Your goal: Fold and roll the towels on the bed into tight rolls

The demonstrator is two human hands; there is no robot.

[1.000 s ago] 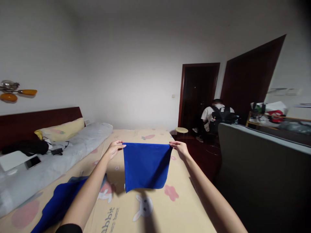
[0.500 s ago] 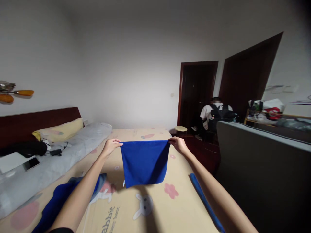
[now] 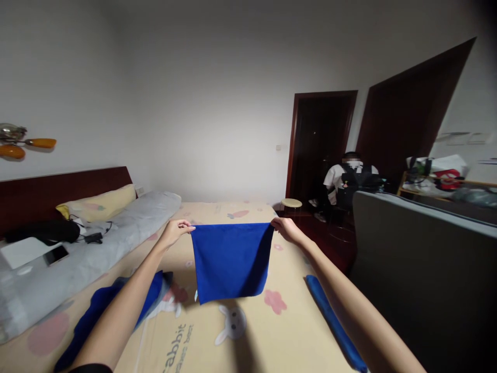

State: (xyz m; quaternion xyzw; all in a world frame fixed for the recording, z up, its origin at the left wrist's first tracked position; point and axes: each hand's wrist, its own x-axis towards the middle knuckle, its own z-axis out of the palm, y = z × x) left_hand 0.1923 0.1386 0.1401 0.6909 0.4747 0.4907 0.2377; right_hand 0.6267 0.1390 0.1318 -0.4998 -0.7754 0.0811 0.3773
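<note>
A blue towel (image 3: 233, 261) hangs stretched between my two hands above the bed (image 3: 303, 331). My left hand (image 3: 176, 232) pinches its upper left corner, and my right hand (image 3: 288, 229) grips the upper right one. The top edge is taut and nearly level; a small white tag (image 3: 196, 296) shows at the lower left. Partly hidden behind my left forearm lies a crumpled blue cloth (image 3: 97, 311) on the sheet. Beside my right forearm, a rolled or folded blue cloth (image 3: 334, 321) rests along the bed's right side.
At the left lie a grey blanket (image 3: 128, 233), a yellow pillow (image 3: 101, 203), a phone (image 3: 56, 255) and a black charger (image 3: 93, 238). A round stool (image 3: 291, 203) stands beyond the bed. Further right are a seated person (image 3: 334, 178) and a dark grey panel (image 3: 419, 259).
The camera view has shifted slightly, so the room's things appear a little further right. Both hands still hold the towel by its corners, nearly in the same position.
</note>
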